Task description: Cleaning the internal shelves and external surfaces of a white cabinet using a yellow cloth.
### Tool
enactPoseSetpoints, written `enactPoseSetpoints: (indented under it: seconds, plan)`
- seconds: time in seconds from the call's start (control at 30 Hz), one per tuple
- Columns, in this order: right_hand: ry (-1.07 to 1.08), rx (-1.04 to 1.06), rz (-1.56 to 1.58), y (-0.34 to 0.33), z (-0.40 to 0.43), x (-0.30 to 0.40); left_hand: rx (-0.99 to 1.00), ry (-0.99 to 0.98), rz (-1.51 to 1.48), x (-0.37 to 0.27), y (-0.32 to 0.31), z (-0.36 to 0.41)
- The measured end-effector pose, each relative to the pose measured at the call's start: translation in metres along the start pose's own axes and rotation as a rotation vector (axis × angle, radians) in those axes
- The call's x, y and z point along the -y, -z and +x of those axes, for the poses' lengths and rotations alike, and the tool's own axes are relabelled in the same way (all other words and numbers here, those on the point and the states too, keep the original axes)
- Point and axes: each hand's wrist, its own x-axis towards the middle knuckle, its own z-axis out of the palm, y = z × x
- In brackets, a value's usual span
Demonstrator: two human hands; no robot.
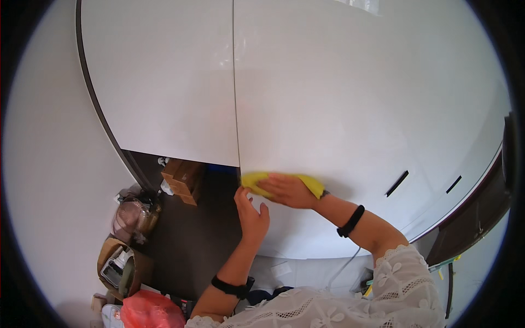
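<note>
My right hand [289,192] lies flat over a yellow cloth [311,184], pressing it against a glossy white cabinet door [328,102]. The cloth reaches the left edge of this door, and part of it is hidden under the palm. Just below, my left hand [252,219] is raised with thumb and fingers apart. Its fingertips are at the door's edge, beside the cloth; whether they touch the cloth I cannot tell. To the left is a second white panel [164,82], with a dark open compartment [217,229] under it.
Cardboard boxes [184,178] stand inside the compartment. Along its left side are clear plastic-wrapped items [131,217], a brown paper bag [110,254] with things in it, and a red plastic bag [152,309]. Black handles [397,183] sit on the white front at right. A thin cable [343,266] crosses the tiled floor.
</note>
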Motion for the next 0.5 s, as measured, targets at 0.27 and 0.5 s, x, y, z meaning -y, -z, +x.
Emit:
enactPoseSetpoints:
  seconds: [0.27,0.5]
  plan:
    - [-0.978,-0.496,-0.27,0.147,0.047,-0.156,0.094,0.077,0.017,0.007,0.027,0.009]
    - [-0.591,-0.416,-0.566,0.14,0.132,-0.192,0.129,-0.019,-0.04,-0.01,0.021,0.021]
